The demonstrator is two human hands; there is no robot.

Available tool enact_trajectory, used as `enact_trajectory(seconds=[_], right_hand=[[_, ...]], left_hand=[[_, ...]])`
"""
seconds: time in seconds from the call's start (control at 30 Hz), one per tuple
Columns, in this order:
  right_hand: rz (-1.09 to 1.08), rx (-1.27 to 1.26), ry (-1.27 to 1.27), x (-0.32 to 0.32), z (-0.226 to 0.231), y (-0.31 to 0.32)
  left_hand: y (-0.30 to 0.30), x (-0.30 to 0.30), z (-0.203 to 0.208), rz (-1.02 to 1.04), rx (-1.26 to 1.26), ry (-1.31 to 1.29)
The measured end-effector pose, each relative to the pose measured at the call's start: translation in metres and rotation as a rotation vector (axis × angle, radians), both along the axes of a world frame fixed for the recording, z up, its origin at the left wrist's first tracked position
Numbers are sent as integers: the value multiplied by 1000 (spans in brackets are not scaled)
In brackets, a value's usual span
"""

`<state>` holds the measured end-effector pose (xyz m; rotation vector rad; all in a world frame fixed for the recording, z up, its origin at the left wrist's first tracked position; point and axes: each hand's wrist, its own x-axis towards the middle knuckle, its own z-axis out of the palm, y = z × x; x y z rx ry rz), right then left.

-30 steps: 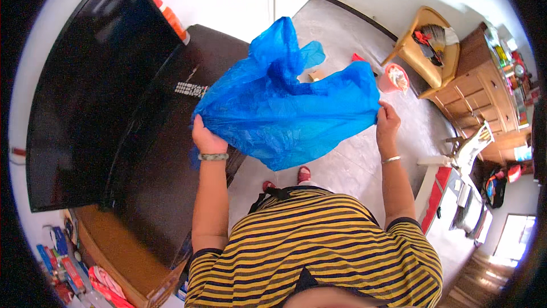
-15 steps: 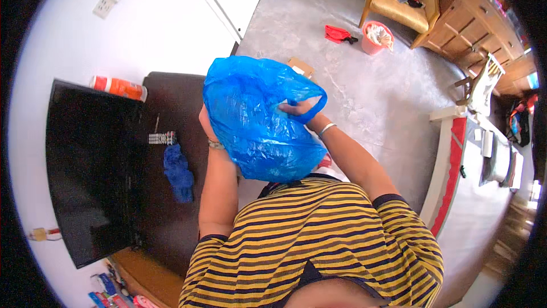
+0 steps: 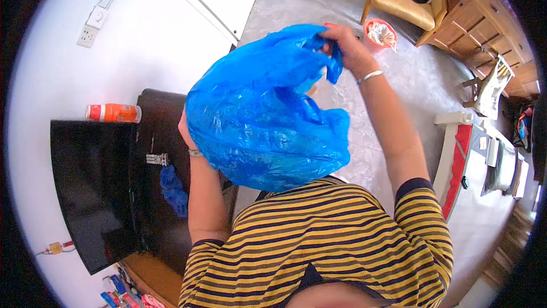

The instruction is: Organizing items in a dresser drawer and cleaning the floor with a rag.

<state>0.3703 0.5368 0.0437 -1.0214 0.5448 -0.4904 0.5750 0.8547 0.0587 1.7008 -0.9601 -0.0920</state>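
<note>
A large blue plastic bag is held up in front of my chest, puffed out and wrinkled. My right hand is closed on one of its handles at the far right corner, stretching the bag upward. The bag's opening faces right, and its other handle hangs loose there. At the bag's left side, my left hand holds it, with most of the fingers hidden behind the plastic. What the bag contains, if anything, does not show.
On the left, a dark cabinet bears a television, an orange-and-white canister and a crumpled blue bag. A pink bin with a liner stands far right, near a padded chair. A covered table is at right.
My right hand has moved up and away with the handle, stretching the bag. The bag's bulk has shifted left, with my left hand still at its left side. The view has shifted slightly.
</note>
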Motion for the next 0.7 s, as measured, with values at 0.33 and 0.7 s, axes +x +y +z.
enact_trajectory(seconds=[0.33, 0.7], right_hand=[[-53, 245, -219, 21, 84, -70], [-449, 290, -285, 56, 129, -89]], left_hand=[[-114, 70, -13, -324, -253, 1079], [-202, 74, -61, -718, -480, 1465]])
